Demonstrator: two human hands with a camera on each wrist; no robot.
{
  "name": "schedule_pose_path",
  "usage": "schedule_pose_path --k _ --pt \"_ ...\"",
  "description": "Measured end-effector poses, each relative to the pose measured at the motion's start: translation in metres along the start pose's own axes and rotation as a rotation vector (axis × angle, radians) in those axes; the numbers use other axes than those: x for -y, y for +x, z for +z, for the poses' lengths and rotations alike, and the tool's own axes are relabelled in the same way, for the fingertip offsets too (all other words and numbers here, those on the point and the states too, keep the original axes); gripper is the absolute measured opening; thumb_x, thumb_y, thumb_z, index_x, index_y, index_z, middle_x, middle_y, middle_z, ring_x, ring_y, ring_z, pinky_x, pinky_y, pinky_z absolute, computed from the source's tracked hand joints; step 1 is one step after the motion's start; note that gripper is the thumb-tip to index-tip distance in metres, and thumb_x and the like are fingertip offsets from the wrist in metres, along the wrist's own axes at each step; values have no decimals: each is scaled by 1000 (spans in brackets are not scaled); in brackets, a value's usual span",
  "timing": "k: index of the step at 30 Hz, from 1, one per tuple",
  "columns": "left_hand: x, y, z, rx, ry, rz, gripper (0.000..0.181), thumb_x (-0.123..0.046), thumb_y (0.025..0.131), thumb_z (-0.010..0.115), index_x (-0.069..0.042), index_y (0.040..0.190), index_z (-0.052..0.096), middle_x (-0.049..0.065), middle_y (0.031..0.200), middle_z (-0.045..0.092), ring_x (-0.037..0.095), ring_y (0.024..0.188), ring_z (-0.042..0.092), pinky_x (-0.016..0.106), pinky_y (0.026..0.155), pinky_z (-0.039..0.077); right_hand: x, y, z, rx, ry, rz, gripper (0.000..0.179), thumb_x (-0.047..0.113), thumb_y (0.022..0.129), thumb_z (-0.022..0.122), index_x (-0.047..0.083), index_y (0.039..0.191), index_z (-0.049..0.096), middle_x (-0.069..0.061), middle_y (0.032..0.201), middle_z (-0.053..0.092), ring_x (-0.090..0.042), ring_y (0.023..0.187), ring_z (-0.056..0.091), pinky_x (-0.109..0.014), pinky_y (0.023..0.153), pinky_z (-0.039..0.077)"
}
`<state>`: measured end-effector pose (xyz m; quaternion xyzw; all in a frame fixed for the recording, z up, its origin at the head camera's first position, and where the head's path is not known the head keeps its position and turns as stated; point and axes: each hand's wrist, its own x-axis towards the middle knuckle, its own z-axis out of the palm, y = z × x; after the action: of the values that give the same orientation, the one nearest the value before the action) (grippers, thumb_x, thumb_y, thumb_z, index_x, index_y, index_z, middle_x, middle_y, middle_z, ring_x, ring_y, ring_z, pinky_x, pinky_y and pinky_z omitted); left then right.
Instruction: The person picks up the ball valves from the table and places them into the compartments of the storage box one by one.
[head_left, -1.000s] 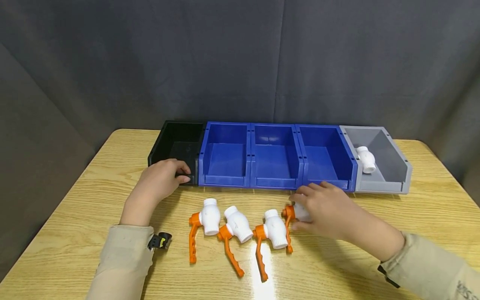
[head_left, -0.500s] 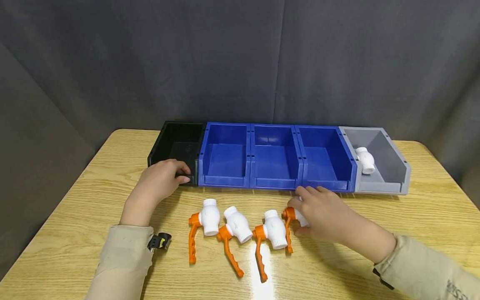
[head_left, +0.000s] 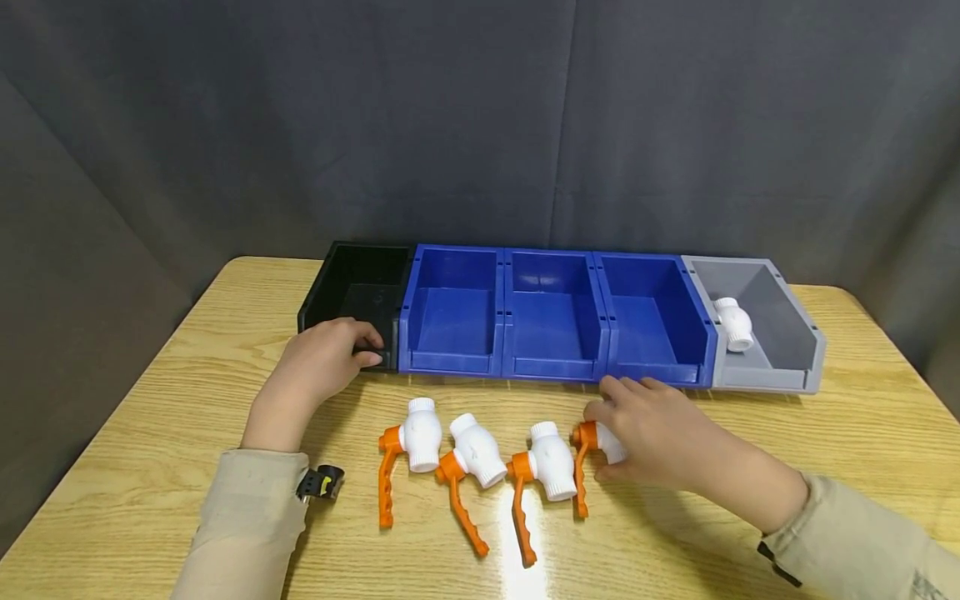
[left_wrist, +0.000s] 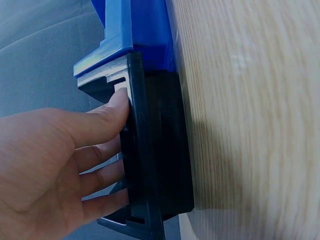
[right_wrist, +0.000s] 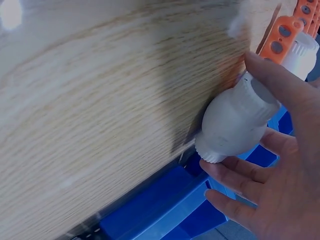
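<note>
My left hand [head_left: 321, 358] holds the front lip of the black bin [left_wrist: 165, 145], thumb outside and fingers over the inner side. At the right, my right hand [head_left: 652, 429] grips a white ball valve [right_wrist: 232, 122] with an orange lever handle [head_left: 581, 483]. Its thumb is at one end of the white body and its fingertips are at the other, close over the table. To its left lie three more such valves: one nearest [head_left: 553, 461], a middle one [head_left: 480, 450] and a far-left one [head_left: 422, 433], their handles pointing toward me.
Three blue bins [head_left: 555, 367] stand side by side between the black bin and a grey bin [head_left: 765, 377]. Inside the grey bin lies a white valve body [head_left: 735, 325], no orange handle showing. A dark curtain [head_left: 480, 125] hangs behind the wooden table [head_left: 172, 400].
My right hand has settled its grip on the ball valve, which has shifted slightly right and toward me. The left hand stays on the black bin's lip.
</note>
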<state>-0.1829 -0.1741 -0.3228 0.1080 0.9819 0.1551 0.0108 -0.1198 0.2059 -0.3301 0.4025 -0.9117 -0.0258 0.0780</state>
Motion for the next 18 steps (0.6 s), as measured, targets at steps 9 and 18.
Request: schedule_pose_path --k 9,18 --pt "1 0 0 0 7 -2 18 -19 93 71 -8 107 73 12 103 69 30 93 63 52 87 50 0 -4 -5 -6 -7 22 49 43 68 85 14 103 66 -2 91 51 -16 74 53 -39 67 53" --pt "1 0 1 7 13 -13 19 -20 94 70 -7 107 73 14 107 69 32 96 63 52 89 49 -2 -8 -14 -18 -34 30 54 43 64 87 13 105 67 -5 97 55 -20 78 58 -43 72 55"
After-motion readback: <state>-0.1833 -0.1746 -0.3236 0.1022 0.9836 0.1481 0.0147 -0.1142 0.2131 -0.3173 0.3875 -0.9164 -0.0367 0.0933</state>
